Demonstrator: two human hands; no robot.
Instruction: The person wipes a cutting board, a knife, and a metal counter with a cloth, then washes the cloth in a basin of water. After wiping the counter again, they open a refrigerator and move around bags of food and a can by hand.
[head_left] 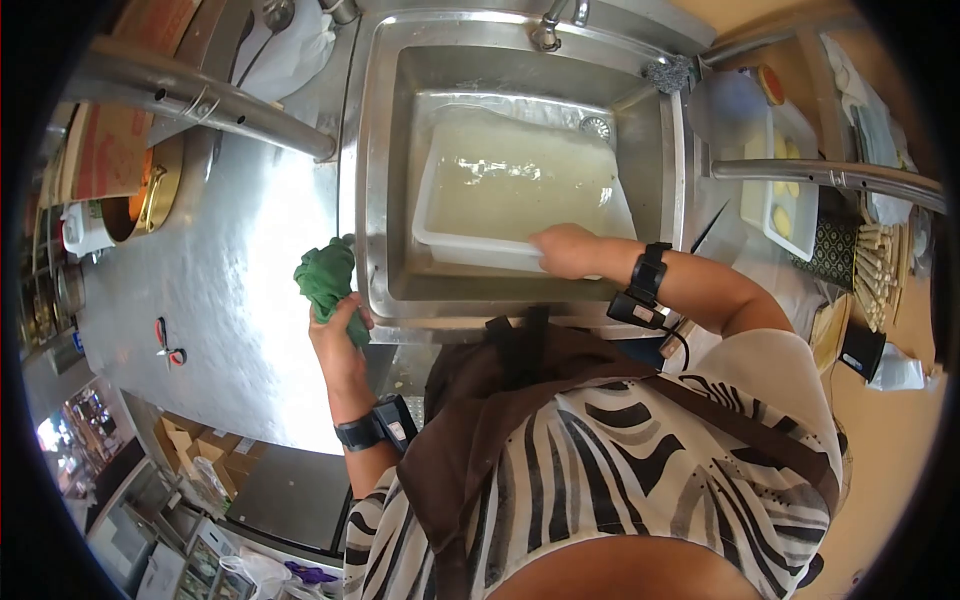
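A white rectangular tub (480,243) lies in the steel sink (378,180), full of cloudy, pale yellowish liquid (520,190). Its near rim shows plainly, while the far rim is lost under the liquid, so the tub looks tilted away from me. My right hand (568,250) is closed over the near rim, right of its middle. At the sink's left front corner, my left hand (342,320) is wrapped round a bunched green cloth (326,275), which rests by the sink edge. Some of the left fingers are hidden by the cloth.
A drain (597,128) shows at the sink's far right, below the faucet (546,36). Red-handled scissors (168,345) lie on the steel counter (230,250). A steel scrubber (668,74) sits on the back right corner. Metal posts (830,176) flank the sink.
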